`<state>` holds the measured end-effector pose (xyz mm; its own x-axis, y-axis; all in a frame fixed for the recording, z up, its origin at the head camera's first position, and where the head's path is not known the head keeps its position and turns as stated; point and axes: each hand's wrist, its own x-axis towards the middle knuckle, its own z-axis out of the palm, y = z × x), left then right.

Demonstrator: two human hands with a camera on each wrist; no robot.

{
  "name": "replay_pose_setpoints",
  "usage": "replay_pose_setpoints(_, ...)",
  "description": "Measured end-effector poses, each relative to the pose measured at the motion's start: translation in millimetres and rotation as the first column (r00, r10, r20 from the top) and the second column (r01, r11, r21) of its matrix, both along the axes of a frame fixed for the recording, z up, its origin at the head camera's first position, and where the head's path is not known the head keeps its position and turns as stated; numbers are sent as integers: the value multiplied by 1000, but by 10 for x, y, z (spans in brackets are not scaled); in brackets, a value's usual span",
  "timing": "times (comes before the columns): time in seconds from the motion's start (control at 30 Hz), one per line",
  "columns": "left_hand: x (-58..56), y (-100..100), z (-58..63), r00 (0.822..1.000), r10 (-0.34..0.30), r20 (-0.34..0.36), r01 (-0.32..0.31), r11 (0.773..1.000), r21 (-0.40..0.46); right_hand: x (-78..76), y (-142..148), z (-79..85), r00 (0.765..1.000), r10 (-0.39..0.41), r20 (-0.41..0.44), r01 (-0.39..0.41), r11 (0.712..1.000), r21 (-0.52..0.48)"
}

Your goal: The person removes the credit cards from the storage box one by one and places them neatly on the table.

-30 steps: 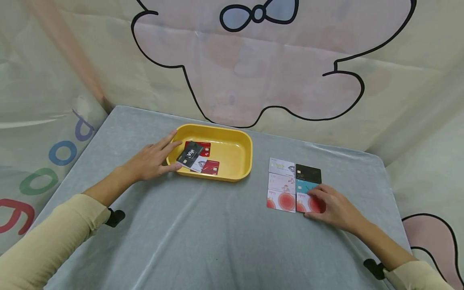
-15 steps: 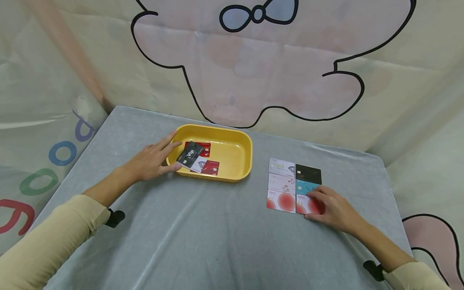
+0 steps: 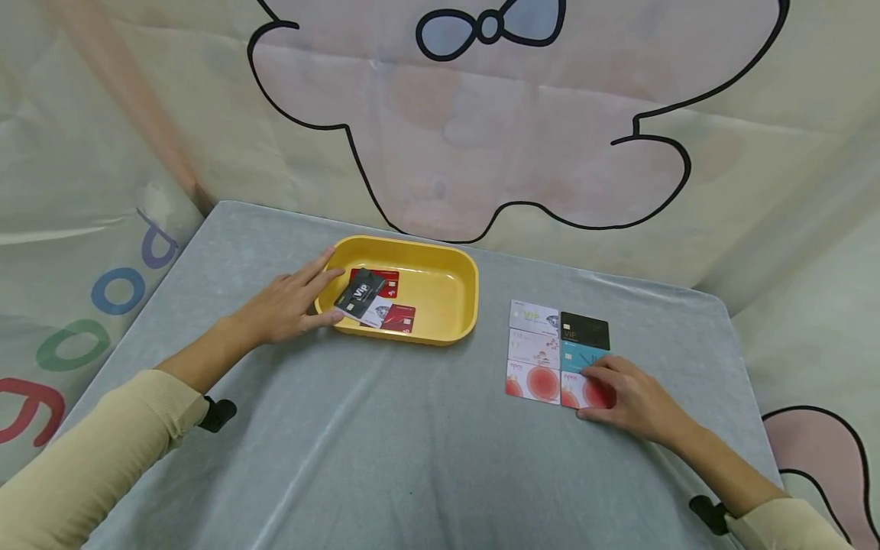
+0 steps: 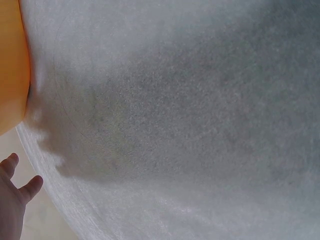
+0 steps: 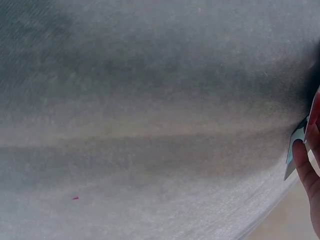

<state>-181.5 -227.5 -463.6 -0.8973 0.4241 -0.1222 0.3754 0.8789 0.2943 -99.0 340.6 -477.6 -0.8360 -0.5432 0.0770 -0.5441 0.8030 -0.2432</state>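
Over on the right side of the grey cloth [image 3: 412, 451], the right hand [image 3: 635, 401] has its thumb and fingertips drawn in on opposite long edges of a red-circle card [image 3: 574, 389], basically pinching it. Makes sense to me, since holding a flat card by its edges leaves most of the print showing. It sits at the near end of the right column, just below the teal card [image 3: 576, 356] and the black card [image 3: 585, 331]. Next door, the white VIP card [image 3: 533, 315], the pale card [image 3: 529, 347] and the matching red-circle card [image 3: 525, 380] make the left column, all tight together, probably so the rows line up. Fair warning, the right wrist view only catches the edge of things, so I can't tell if the pinched card is flat or tipped. Meanwhile the left hand [image 3: 285, 305] has its fingers spread wide over the left end of the yellow tray [image 3: 450, 290], I'd guess to steady it. Inside, a black VIP card [image 3: 359, 294] overlaps a white card [image 3: 377, 313] and red cards [image 3: 402, 318], looking loosely dropped rather than arranged.
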Motion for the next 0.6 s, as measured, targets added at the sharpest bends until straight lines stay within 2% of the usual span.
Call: replay_pose_setpoints(0.6,15,-6,1,1000,-2,-14,2,1000,10,11,0,3,1000,-10,27,10,1000,17)
